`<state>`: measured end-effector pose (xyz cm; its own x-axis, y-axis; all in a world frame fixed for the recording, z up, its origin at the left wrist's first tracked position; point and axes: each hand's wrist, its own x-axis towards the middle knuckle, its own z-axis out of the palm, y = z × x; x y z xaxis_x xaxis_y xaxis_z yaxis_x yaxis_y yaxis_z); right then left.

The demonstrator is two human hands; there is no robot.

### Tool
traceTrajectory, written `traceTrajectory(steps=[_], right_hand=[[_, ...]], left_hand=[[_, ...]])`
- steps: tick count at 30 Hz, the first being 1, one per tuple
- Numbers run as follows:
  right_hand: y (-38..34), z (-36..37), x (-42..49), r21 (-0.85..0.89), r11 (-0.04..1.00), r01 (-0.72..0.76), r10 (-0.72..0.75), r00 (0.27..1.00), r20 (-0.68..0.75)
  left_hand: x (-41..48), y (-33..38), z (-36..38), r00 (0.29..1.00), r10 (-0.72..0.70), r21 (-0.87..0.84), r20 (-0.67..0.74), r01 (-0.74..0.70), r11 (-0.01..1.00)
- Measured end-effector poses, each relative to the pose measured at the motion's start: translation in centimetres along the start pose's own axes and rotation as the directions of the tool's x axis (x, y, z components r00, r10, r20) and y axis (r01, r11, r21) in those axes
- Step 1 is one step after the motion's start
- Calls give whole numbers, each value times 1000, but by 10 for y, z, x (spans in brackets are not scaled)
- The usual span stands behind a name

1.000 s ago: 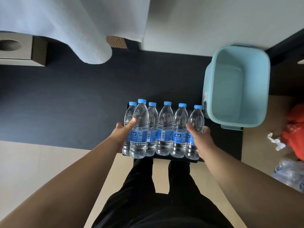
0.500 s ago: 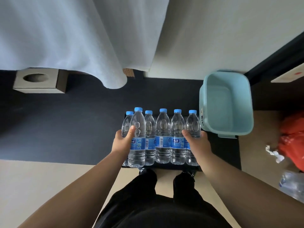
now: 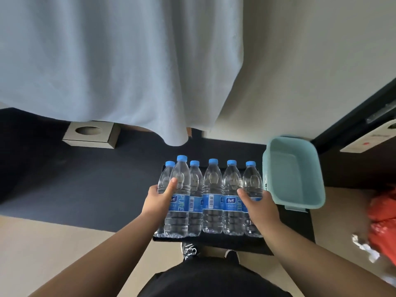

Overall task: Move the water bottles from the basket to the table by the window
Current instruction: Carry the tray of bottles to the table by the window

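Dark table (image 3: 85, 189) carries six water bottles (image 3: 212, 198) upright in tight row between left hand (image 3: 158, 200) and right hand (image 3: 259, 202). Light blue basket (image 3: 300, 202) just right of right hand. Cardboard box (image 3: 92, 136) well left, beyond left hand.

I'm reaching both bare arms forward and down, elbows out, forearms angling in toward each other. My left hand (image 3: 159, 199) is cupping inward, thumb pointing up and forward, palm facing right. My right hand (image 3: 258, 203) is mirroring it, thumb up, palm facing left, fingers wrapping out of sight. Both wrists are holding straight, hands level with one another, pressing inward.
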<state>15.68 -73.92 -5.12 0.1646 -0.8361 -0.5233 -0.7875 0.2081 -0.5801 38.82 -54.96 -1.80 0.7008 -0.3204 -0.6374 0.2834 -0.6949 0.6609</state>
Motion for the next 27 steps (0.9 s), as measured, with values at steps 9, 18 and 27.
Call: traceTrajectory(steps=[9,18,27], right_hand=[[-31,-35,-16,-66,984,168,-163,984,75],[-35,-39,-36,-163,931,326,-283,929,237],[-51,-4,-71,-200,878,435,-338,859,383]], left_hand=[[-64,-3,-8,991,-33,-140,-127,15,990],[-122,-40,-13,956,-138,-277,-258,64,959],[-169,-90,-50,914,-243,-365,-326,116,924]])
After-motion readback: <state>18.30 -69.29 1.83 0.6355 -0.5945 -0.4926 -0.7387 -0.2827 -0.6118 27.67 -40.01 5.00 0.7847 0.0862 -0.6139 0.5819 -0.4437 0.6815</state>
